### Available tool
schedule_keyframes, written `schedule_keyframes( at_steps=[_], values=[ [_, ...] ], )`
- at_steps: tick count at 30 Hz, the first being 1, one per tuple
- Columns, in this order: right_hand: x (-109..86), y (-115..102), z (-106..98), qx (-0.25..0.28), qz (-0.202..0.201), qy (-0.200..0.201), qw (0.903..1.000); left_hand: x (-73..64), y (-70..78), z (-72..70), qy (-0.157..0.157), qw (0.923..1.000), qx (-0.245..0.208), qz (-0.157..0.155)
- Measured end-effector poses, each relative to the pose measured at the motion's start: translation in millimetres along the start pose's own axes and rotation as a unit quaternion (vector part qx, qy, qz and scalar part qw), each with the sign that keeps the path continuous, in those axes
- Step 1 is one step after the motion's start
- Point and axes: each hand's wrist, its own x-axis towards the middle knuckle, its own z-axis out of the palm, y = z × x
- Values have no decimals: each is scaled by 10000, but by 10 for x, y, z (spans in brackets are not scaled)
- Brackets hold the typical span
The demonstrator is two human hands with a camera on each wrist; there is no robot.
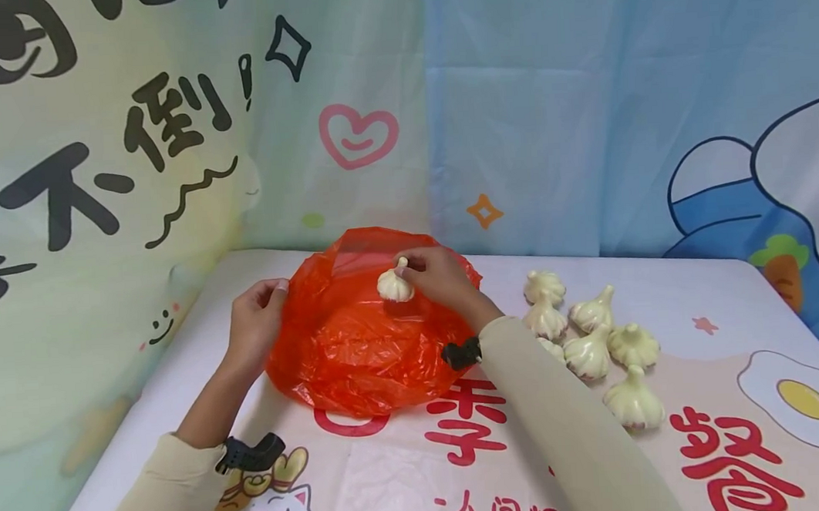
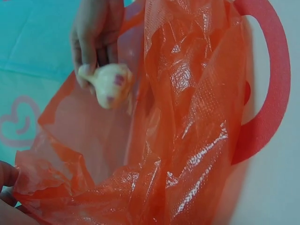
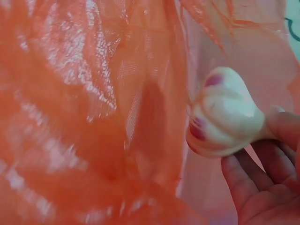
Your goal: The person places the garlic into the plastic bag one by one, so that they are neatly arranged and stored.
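Observation:
A red plastic bag lies crumpled on the table, its mouth spread apart toward the back. My left hand pinches the bag's left edge between thumb and fingers; part of this hand shows in the left wrist view. With its thumb and fingers, my right hand grips a garlic bulb by the stem, over the bag's mouth. Seen from the right wrist, the bulb is cream-white with purple patches at its base, which points toward the bag's inner side.
Several more garlic bulbs lie grouped on the table right of the bag, partly behind my right sleeve. The tablecloth is printed with red characters and a fried egg. A patterned cloth backdrop hangs behind the table.

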Motion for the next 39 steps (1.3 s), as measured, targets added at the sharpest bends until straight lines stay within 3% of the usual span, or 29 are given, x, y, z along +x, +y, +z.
schedule_keyframes(
  at_steps=[6, 13, 20, 28, 34, 39],
  values=[
    [117, -31, 122, 330, 114, 372, 9987, -4, 8, 31, 18, 10000, -23, -14],
    [175, 61, 325, 886, 391, 1020, 9901, -36, -17, 27, -50, 9999, 140, -27],
    [252, 75, 474, 756, 466, 1457, 9853, -32, -51, -35, 77, 9999, 98, -63],
    [242, 136, 460, 230, 287, 476, 9982, -29, -72, -53, 53, 9999, 85, -108],
    [239, 161, 492, 379, 655, 550, 9956, -47, -84, -46, -67, 9996, 49, -260],
    [223, 201, 488, 364, 1030, 683, 9917, -39, -86, -32, -69, 9998, 78, -184]
  ],
)
